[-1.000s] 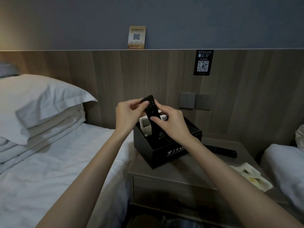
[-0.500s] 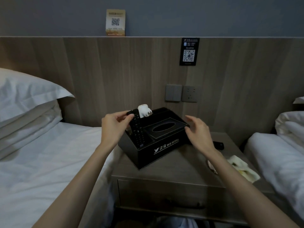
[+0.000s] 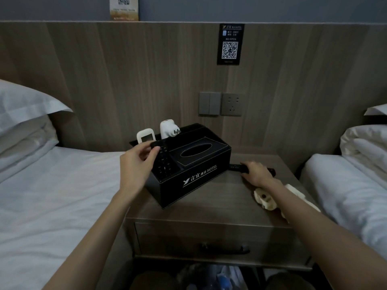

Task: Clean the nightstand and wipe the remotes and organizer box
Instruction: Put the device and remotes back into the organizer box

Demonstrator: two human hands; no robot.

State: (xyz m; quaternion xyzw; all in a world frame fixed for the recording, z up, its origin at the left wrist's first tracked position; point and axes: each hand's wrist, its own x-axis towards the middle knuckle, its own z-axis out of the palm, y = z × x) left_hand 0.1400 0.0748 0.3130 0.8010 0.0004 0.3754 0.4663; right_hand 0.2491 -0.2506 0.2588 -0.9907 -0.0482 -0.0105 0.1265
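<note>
Left hand (image 3: 137,162) is still pinching the slotted remote (image 3: 163,164) in the organizer box (image 3: 199,185) — right hand (image 3: 256,173) is now gripping the second remote (image 3: 236,167), probably next for wiping.

Open nightstand (image 3: 209,206) top before organizer box (image 3: 188,181), crumpled cloth (image 3: 265,198) crowding right edge, left bed (image 3: 52,195) and right bed (image 3: 345,191) flanking closely

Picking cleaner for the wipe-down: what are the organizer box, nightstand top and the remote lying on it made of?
Organizer box: probably black leatherette; pale stitch lines along edges, matte sheen, white printed logo. Nightstand: matte wood-grain laminate or veneer, can't tell which; streaky grain. Lying remote, gripped by the right hand: likely black hard plastic; dim light hides its finish.
</note>
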